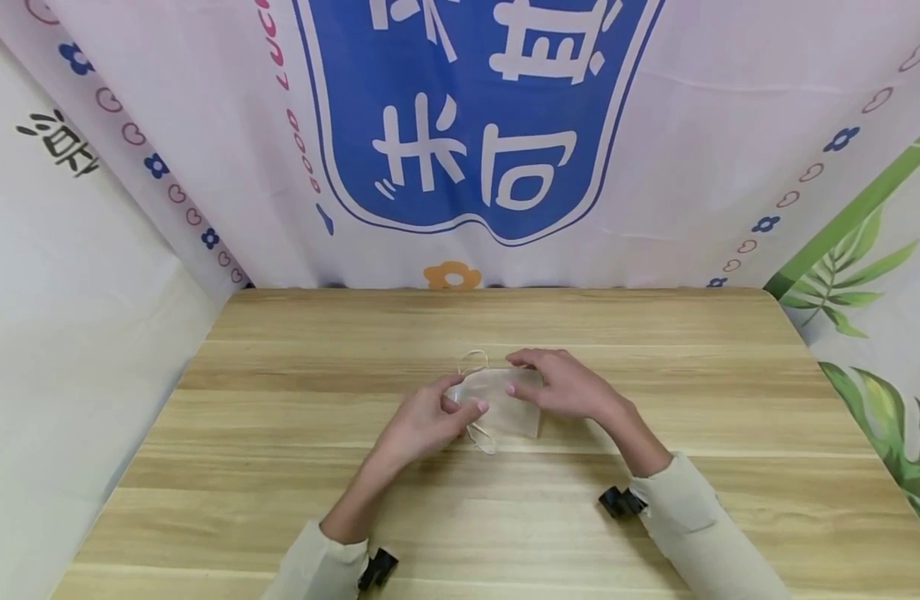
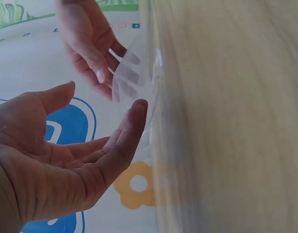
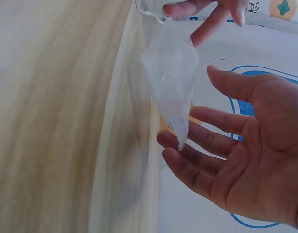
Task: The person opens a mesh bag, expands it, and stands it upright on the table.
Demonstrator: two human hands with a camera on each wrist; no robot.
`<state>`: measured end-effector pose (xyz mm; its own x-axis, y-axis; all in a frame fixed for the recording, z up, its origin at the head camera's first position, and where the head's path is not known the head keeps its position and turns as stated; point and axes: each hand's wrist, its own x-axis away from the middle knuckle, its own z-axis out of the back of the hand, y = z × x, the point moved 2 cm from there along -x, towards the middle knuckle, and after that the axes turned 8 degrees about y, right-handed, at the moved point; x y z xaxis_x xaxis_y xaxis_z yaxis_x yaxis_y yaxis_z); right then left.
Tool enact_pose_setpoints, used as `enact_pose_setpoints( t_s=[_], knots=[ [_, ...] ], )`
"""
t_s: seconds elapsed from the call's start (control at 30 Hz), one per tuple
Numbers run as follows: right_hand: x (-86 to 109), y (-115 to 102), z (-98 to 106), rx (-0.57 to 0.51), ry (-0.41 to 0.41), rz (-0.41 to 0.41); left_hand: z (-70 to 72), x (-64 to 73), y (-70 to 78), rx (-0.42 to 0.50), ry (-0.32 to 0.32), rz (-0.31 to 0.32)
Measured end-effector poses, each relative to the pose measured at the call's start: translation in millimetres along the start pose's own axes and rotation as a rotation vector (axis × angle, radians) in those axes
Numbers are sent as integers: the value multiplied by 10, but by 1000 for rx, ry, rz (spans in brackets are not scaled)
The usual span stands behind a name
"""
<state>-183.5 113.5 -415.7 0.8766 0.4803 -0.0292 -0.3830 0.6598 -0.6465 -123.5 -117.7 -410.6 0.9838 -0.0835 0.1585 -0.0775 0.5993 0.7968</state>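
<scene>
Between the two hands lies a small translucent bag, its corner tapering to a point in the right wrist view. Thin white cord loops stick out above and below its left end. My left hand is at that left end, thumb over the bag and fingers loosely bent. On the other side, my right hand reaches round the right end with thumb and fingers spread apart. The right wrist view has the right fingers beside the bag's pointed corner. Neither hand visibly pinches the bag.
A wood-grain table lies under the hands. Behind it hangs a white printed cloth with a large blue emblem, and leaf-patterned cloth is on the right. Each wrist wears a black device near the sleeve.
</scene>
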Motion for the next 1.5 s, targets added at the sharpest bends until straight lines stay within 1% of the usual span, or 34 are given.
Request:
enact_pose_setpoints(
  t_s=[0.1, 0.23, 0.33, 0.4, 0.67, 0.77, 0.9, 1.0, 1.1, 1.2, 1.3, 1.37, 1.5],
  knots=[
    [26, -7, -10, -6, -12, -18, -16, -5, -7, 2, -3, 7],
    [62, -13, -35, -29, -15, -59, -24, -22, -23, -4, 10, -2],
    [71, -20, -60, -52, 0, -86, -32, -34, -37, -13, 23, -26],
    [69, -25, -78, -67, 13, -97, -45, -41, -45, 0, 29, -35],
    [79, -44, -116, -138, 58, -149, -71, -62, -31, 123, 41, -62],
    [105, -57, -102, -221, 77, -186, -62, -63, -13, 170, 61, -71],
    [155, -93, -65, -361, 116, -221, -45, -62, 14, 273, 101, -72],
    [196, -117, -32, -433, 150, -216, -28, -56, 41, 350, 125, -67],
    [230, -130, -8, -490, 175, -209, -15, -47, 69, 405, 140, -73],
    [258, -155, 3, -545, 188, -196, -16, -43, 88, 473, 149, -79],
    [297, -187, 8, -571, 188, -189, -21, -37, 112, 523, 158, -79],
    [324, -207, 10, -569, 180, -188, -23, -32, 123, 532, 168, -84],
    [370, -236, 9, -546, 166, -167, -24, -11, 150, 499, 192, -116]
  ],
)
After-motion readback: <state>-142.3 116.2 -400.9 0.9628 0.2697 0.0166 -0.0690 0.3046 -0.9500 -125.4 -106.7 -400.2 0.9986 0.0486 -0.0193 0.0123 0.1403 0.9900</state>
